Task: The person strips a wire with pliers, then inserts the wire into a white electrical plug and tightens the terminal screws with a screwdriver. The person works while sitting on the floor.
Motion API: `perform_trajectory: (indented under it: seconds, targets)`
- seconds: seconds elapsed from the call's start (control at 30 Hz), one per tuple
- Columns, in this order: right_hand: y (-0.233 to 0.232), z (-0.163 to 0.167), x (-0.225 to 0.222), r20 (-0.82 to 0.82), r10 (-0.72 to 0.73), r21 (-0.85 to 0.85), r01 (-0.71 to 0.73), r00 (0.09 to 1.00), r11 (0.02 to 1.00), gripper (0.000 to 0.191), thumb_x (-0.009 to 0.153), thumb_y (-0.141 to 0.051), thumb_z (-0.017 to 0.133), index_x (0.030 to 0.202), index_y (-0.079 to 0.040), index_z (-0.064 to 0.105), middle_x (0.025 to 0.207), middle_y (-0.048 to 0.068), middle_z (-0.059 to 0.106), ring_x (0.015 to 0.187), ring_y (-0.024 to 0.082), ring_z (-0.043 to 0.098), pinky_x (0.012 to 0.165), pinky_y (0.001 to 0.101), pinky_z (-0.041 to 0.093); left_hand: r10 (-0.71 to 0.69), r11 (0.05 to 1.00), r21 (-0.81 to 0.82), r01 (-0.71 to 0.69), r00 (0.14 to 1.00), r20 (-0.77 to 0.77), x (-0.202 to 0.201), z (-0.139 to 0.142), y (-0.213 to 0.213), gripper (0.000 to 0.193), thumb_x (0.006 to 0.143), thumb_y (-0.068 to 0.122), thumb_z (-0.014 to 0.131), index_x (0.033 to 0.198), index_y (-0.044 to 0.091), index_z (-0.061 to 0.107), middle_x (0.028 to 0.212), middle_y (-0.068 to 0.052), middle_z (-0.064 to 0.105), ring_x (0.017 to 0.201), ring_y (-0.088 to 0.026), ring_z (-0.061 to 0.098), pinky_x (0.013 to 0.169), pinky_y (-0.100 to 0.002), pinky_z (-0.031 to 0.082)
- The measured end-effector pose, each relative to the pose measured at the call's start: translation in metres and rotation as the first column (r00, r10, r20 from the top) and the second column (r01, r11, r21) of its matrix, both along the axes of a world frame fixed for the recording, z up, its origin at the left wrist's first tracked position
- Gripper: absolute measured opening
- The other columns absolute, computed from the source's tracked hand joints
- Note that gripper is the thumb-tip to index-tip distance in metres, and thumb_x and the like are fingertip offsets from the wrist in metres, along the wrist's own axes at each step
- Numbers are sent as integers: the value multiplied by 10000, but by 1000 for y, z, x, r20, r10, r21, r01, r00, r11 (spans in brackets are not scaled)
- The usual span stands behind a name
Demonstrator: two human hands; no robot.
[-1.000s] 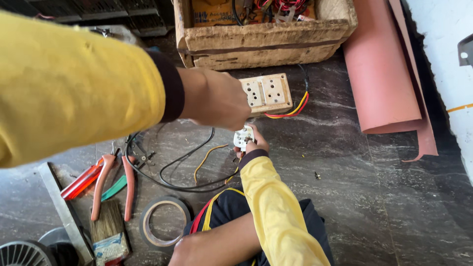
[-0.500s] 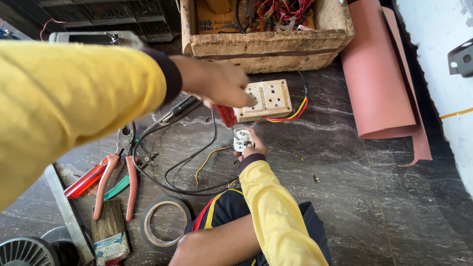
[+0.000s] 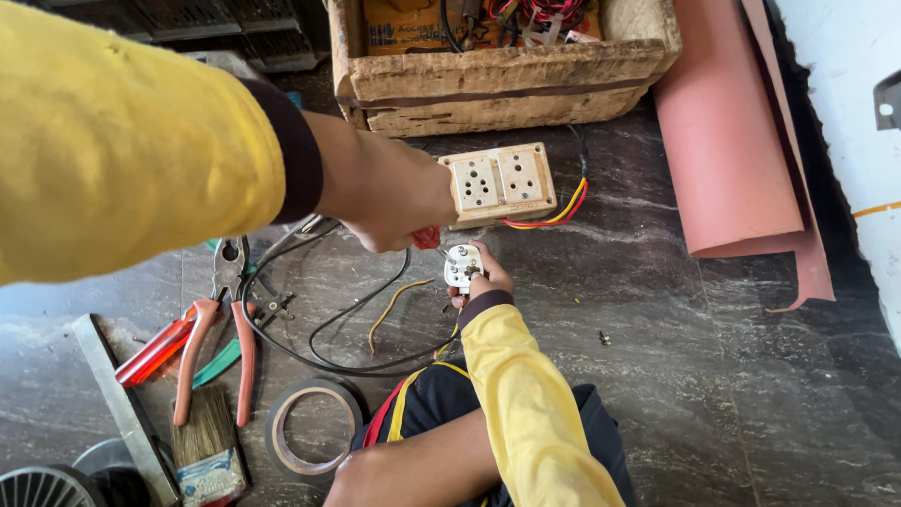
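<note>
one white plug (image 3: pixel 462 266) in right hand (image 3: pixel 481 280) grip, one red-handled tool (image 3: pixel 426 237) in left hand (image 3: pixel 389 197) grip

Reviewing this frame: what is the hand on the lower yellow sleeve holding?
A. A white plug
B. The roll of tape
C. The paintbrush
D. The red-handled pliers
A: the right hand grips a small white plug just below the double socket board, while the paintbrush, roll of tape and pliers lie untouched on the floor to the left.
</note>
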State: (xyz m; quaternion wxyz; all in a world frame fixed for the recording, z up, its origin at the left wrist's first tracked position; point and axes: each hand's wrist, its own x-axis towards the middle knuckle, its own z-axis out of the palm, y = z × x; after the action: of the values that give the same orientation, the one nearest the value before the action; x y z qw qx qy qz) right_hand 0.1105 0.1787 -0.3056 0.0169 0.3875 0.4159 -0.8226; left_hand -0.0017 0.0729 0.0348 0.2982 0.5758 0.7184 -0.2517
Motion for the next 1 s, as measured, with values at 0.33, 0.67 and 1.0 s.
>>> perform_trajectory:
  seconds: [0.33,0.67,1.0]
  targets:
    - [-10,18,-2,2,-31,-49,31,1000,998,630,943,130,307,1284,-242,685,888,145,666,510,220,559,391,301,350,-768,641,-39,767,640,-30,-8,6,10,162,871,205,746,875,44,737,770,-109,725,738,-284,743,646,-415,600]
    - [-23,36,4,-45,-39,178,46,998,983,667,906,176,309,1219,-230,736,947,89,719,524,185,593,375,312,384,778,513,55,-857,491,393,4,-10,-24,507,896,519,659,1011,25,661,752,-192,725,503,-230,640,494,-382,477]
    - [-13,28,4,37,-34,27,33,999,999,719,845,185,280,1254,-238,693,854,125,672,503,205,552,380,309,343,292,956,-2,-292,954,73,14,-19,-19,203,775,79,719,966,18,749,907,-178,718,831,-340,731,679,-455,555]
